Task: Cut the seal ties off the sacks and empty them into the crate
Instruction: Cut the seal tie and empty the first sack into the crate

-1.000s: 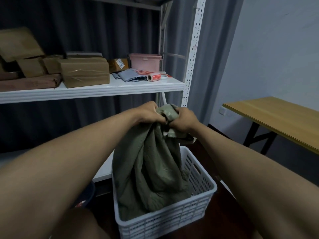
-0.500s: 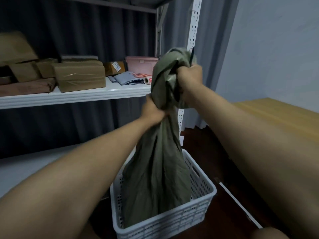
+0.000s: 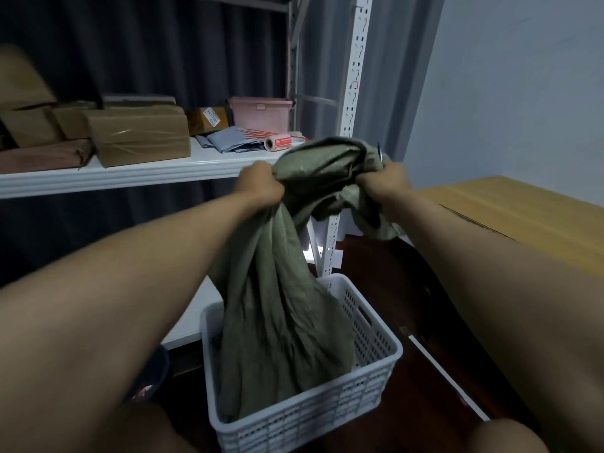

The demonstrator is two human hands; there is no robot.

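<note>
Dark floor (image 3: 408,403) carries the white crate (image 3: 376,371), and the green sack (image 3: 281,322) hangs into it, upside down I think. My left hand (image 3: 261,188) and right hand (image 3: 385,181) each hold bunched cloth in a tight grip, arms stretched forward. I would lift higher and shake, keeping the mouth inside the crate.

Head view, downward, close over crate (image 3: 304,416)
</note>
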